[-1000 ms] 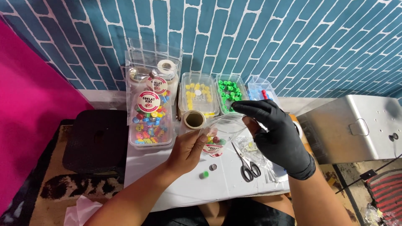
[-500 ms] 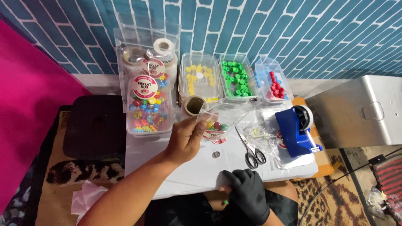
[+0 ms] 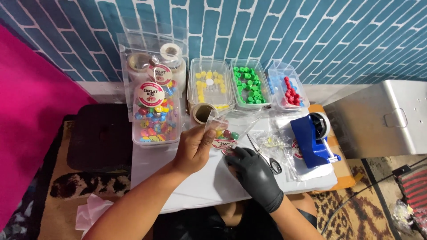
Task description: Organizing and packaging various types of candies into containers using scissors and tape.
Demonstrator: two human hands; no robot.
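A: Left hand (image 3: 193, 149), bare, pinches the top edge of a clear plastic pouch (image 3: 227, 129) and holds it upright just above the worktop (image 3: 195, 182), we judge so the mouth stays open. A few coloured candies sit at its bottom.

B: Right hand (image 3: 253, 171), in a black glove, curls closed at the pouch's lower edge, fingertips touching the round label there. We cannot tell whether it grips anything else.

A: Supplies line the far edge within reach: a tub of mixed candies (image 3: 153, 120) on the left, then trays of yellow (image 3: 209, 82), green (image 3: 247, 82) and blue-and-red pieces (image 3: 287, 89).

B: Scissors (image 3: 264, 155) lie just right of the gloved hand; the blue tape dispenser (image 3: 313, 138) sits further right.
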